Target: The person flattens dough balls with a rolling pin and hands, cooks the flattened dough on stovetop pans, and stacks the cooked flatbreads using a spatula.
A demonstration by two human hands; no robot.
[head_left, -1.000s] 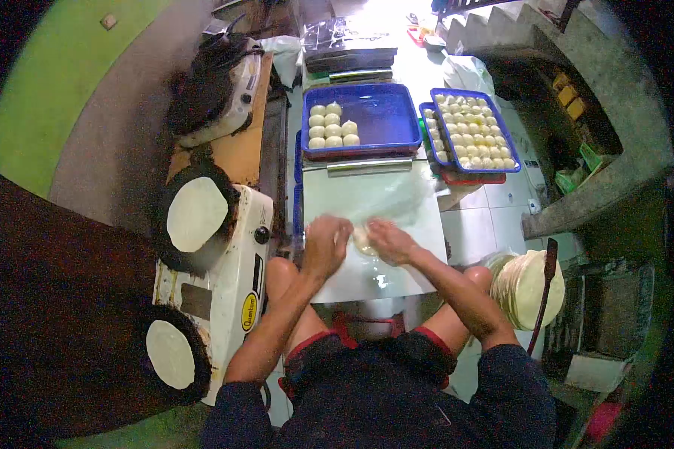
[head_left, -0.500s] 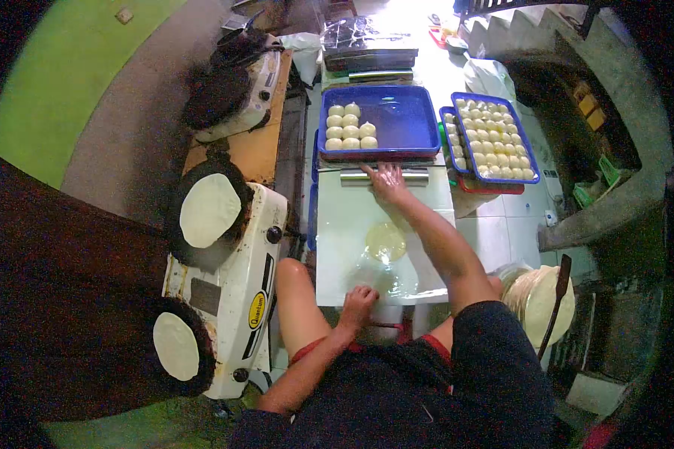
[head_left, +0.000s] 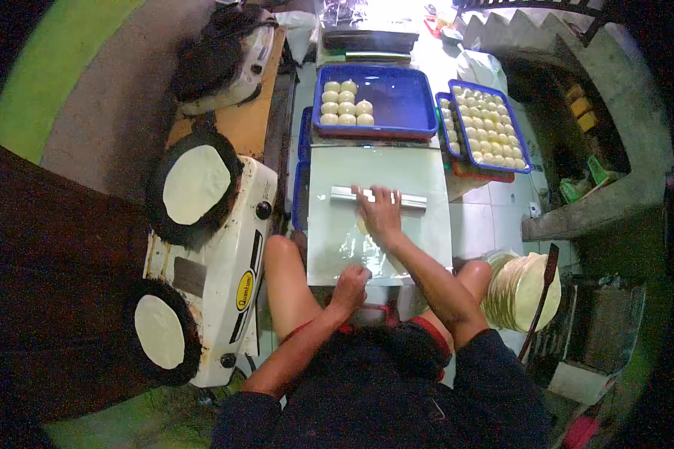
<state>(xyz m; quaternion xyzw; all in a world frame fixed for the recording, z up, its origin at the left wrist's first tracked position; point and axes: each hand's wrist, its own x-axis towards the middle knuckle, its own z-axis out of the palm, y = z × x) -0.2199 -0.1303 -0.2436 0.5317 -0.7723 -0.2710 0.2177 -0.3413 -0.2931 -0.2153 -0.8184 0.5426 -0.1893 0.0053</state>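
A metal rolling pin (head_left: 413,202) lies crosswise on the shiny white board (head_left: 419,168), with my right hand (head_left: 380,212) closed over its middle. Beneath that hand a flattened piece of dough (head_left: 362,226) shows only in part. My left hand (head_left: 351,287) rests at the board's near edge, its fingers curled; what they hold, if anything, is hidden. Beyond the board stands a blue tray (head_left: 401,101) with several dough balls (head_left: 346,108) at its left side.
To the left, a white stove (head_left: 236,247) bears two dark pans with flat dough rounds (head_left: 196,185). More dough balls fill a blue tray (head_left: 490,127) at the right. Near my right knee stands a stack of flatbreads (head_left: 528,292), a dark stick (head_left: 544,292) against it.
My right hand has drawn the rolling pin from the board's far edge toward me, over the dough. The left hand stays near the front edge. The view has shifted slightly.
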